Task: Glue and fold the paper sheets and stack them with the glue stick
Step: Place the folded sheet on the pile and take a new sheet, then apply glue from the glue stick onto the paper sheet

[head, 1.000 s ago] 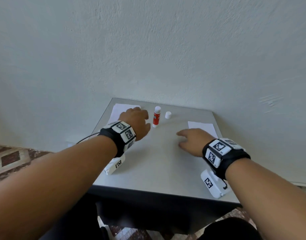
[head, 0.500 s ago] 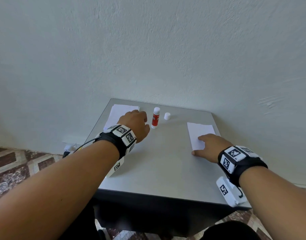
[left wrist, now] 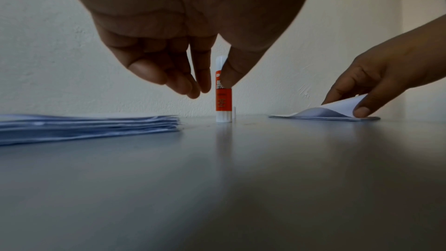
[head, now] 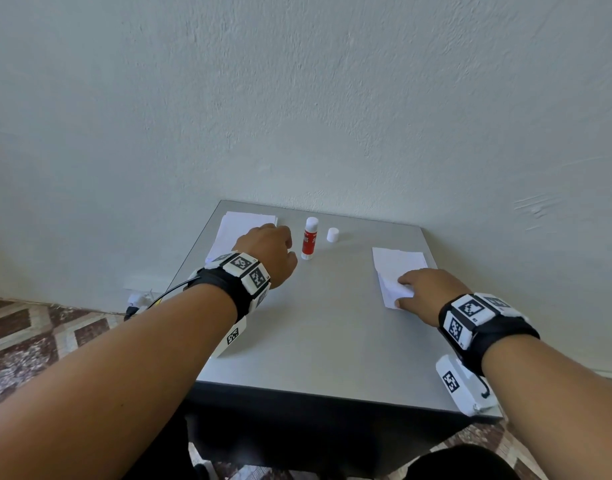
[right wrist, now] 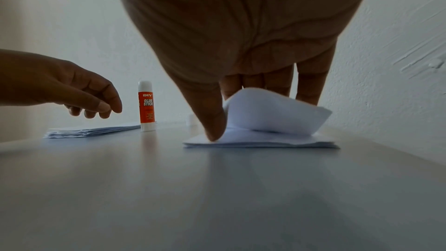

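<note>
An uncapped red and white glue stick point(head: 309, 239) stands upright at the back of the grey table point(head: 315, 341), its white cap point(head: 332, 234) just to its right. My left hand point(head: 290, 247) hovers a little to the left of the stick, fingers loosely curled, holding nothing. Under and behind that hand lies a stack of white sheets point(head: 242, 226). A second, thinner stack point(head: 398, 263) lies at the right. My right hand point(head: 403, 289) pinches the top sheet point(right wrist: 272, 114) there at its near edge, which curls up off the stack.
A plain wall stands right behind the table. The table's right edge runs close to the right paper stack. Patterned floor tiles point(head: 38, 327) and a cable show beyond the left edge.
My right hand moved from the table's middle to the right stack and lifted the top sheet's near edge. The left hand stayed beside the glue stick.
</note>
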